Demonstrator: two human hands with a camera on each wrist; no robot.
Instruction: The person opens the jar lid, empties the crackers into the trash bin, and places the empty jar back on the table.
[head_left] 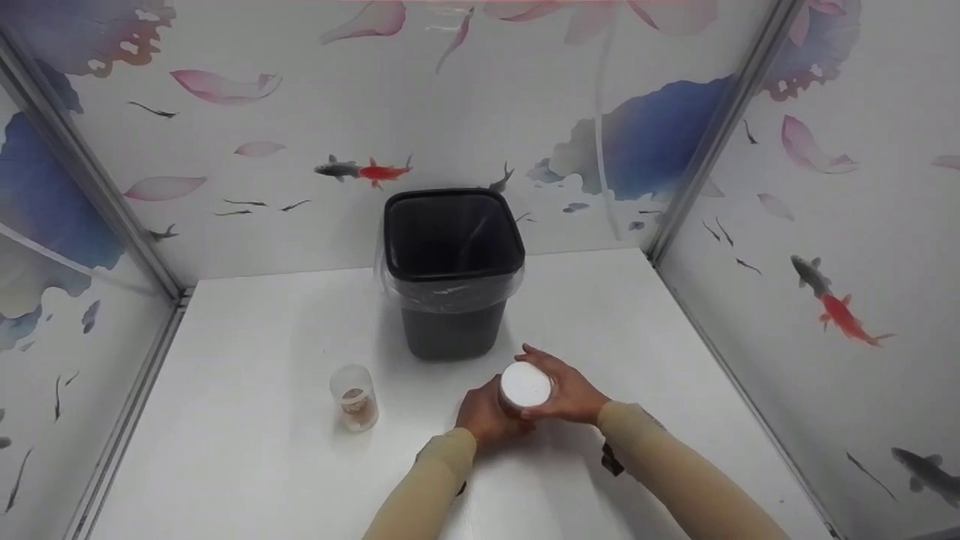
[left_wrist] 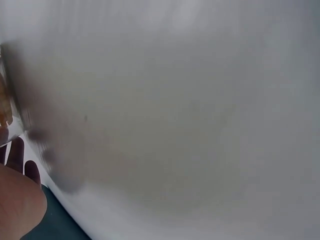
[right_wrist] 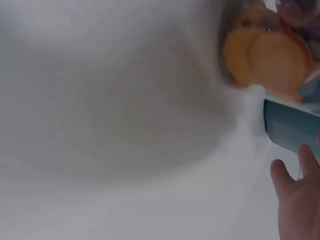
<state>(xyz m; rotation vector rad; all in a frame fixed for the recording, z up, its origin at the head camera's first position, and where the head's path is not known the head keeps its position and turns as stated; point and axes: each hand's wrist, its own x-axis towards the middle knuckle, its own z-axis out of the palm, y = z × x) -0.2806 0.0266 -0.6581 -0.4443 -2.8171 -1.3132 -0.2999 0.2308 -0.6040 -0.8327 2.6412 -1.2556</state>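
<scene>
A clear jar [right_wrist: 232, 60] with a white lid [head_left: 525, 385] stands upright between both hands, in front of the bin. Orange-brown round pieces [right_wrist: 277, 60] show through its wall in the right wrist view. My left hand [head_left: 489, 417] wraps the jar's side below the lid and hides much of it. Around the lid's right side lies my right hand [head_left: 574, 394], thumb at the near rim and other fingers reaching past the far rim. Its fingers [right_wrist: 282, 177] look straight and spread in the right wrist view.
A black bin [head_left: 454, 330] with a clear liner bag [head_left: 450, 296] stands at the back centre. To the left of the hands is a translucent cup [head_left: 352, 382] with something brown low in it. Printed panels [head_left: 270, 217] enclose the white table [head_left: 232, 390] at the back and sides.
</scene>
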